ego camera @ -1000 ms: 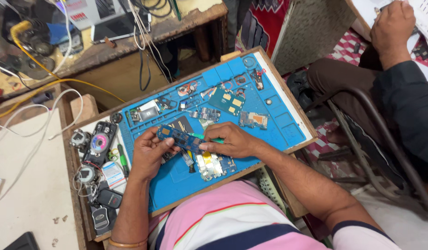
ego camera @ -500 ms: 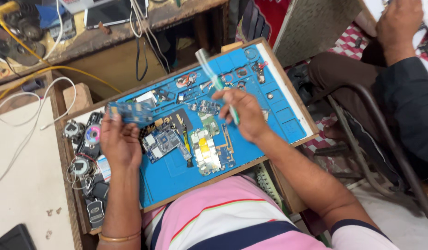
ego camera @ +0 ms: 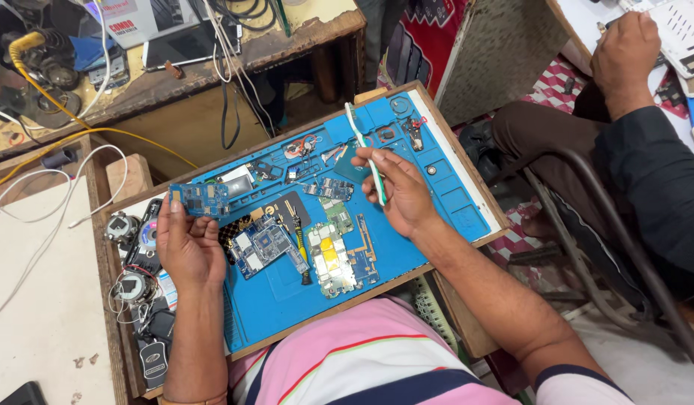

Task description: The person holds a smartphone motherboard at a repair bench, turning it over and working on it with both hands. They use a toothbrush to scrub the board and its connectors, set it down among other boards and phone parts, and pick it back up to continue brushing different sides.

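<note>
The blue work mat (ego camera: 444, 199) on the bench serves as the landmark here. Over its left edge the left hand (ego camera: 188, 247) holds up a small blue circuit board (ego camera: 200, 199), the fingers (ego camera: 174, 214) pinching it along its lower edge with the thumb on one side and the rest behind, so the board's face is turned flat toward the camera, probably so that it can be looked over or worked on. Above the mat's upper middle the right hand (ego camera: 398, 191) grips a white-and-green toothbrush (ego camera: 364, 150); its fingers are closed round the handle's lower half and the bristle end points up and away from the person, a hold that suits scrubbing.

On the mat, between the two hands, lie three more boards: a blue one (ego camera: 263, 246) nearest the left hand, one with a yellow patch (ego camera: 330, 259) toward the mat's near edge, and a smaller one (ego camera: 330, 187) toward its far side. Small parts and screws sit in the moulded compartments along the mat's far edge, kept sorted there. Just off the mat's left side lie two round speaker-like parts (ego camera: 126, 255) and some dark key fobs. Beyond the mat's right side a second person's hand (ego camera: 621, 56) rests on another surface.
</note>
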`<action>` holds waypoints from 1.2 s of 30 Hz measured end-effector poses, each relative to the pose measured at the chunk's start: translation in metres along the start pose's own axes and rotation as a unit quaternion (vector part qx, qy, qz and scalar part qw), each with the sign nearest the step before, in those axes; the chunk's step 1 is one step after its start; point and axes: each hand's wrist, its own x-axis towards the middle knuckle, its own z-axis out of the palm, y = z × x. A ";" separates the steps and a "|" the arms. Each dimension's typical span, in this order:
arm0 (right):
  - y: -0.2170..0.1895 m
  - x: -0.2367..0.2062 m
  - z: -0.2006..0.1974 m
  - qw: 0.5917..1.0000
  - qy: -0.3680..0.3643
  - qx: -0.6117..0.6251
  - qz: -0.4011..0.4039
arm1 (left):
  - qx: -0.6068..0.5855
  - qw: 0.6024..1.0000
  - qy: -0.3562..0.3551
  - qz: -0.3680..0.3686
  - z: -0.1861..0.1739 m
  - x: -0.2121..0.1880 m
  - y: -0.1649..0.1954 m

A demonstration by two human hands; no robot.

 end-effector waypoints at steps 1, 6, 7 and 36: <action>-0.001 0.001 0.000 1.000 0.000 0.000 0.001 | 0.002 1.000 0.001 0.001 0.000 0.000 0.000; -0.004 0.000 0.006 1.000 0.004 0.003 0.007 | 0.014 1.000 0.012 -0.004 0.003 0.001 0.001; -0.005 0.000 0.007 1.000 0.001 -0.004 0.002 | 0.015 1.000 0.011 -0.004 0.003 0.001 0.001; 0.011 -0.005 0.013 0.971 -0.092 -0.207 -0.076 | 0.163 0.983 -0.081 0.012 0.012 -0.016 -0.005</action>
